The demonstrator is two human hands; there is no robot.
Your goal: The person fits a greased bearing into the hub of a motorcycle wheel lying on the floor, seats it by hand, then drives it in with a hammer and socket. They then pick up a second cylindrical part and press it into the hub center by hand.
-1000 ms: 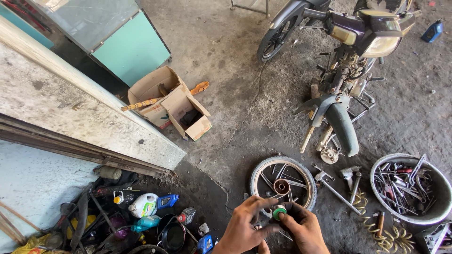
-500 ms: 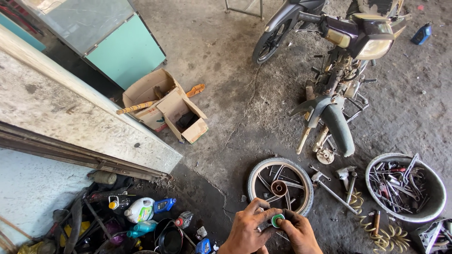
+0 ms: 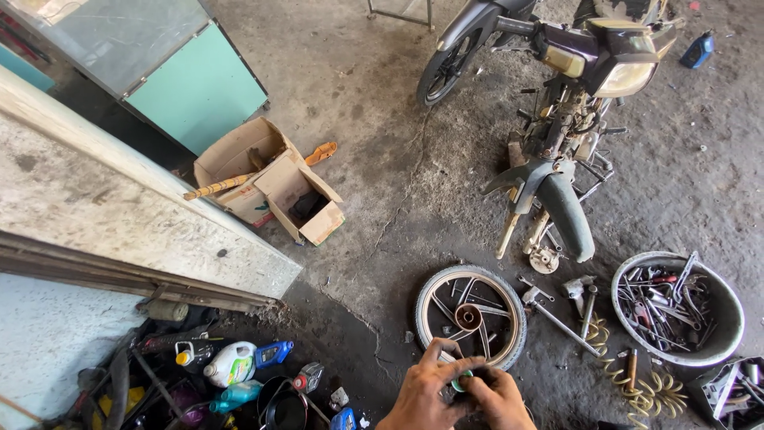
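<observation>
The single head-worn camera looks steeply down from standing height over a workshop floor, hands [image 3: 458,394] close at the bottom edge, a loose wheel [image 3: 469,316] just beyond, a motorcycle [image 3: 561,87] farther off at top.

The small round green-rimmed object [image 3: 460,381] is mostly hidden between the fingers of the left hand [image 3: 422,394] and the right hand [image 3: 497,398], so its kind cannot be told, and both hands are cut off at the wrist by the bottom edge. The dark partly stripped motorcycle [image 3: 573,72] loses its rear to the top edge. The tangled metal tools in the round grey basin [image 3: 720,338] are too small and jumbled to tell apart.
</observation>
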